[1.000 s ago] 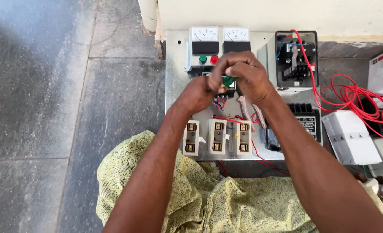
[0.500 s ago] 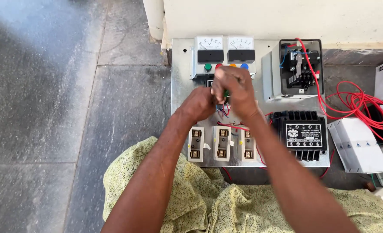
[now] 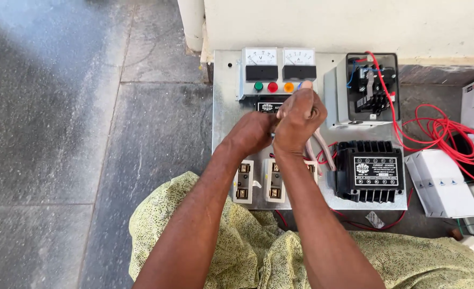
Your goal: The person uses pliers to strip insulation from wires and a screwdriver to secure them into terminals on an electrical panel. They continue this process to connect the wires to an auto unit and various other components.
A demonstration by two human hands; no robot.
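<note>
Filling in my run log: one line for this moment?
left hand: at panel centre | right hand: fist, beside left | metal panel: on floor

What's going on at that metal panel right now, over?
Left hand and right hand closed together, grip contents hidden. Both over metal panel, below the indicator lamps. Red wires off right, clear.

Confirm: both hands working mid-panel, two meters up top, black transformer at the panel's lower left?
Not quite. In the head view the black transformer sits at the metal panel's lower right. Both hands, left hand and right hand, are mid-panel, below the two meters.
</note>
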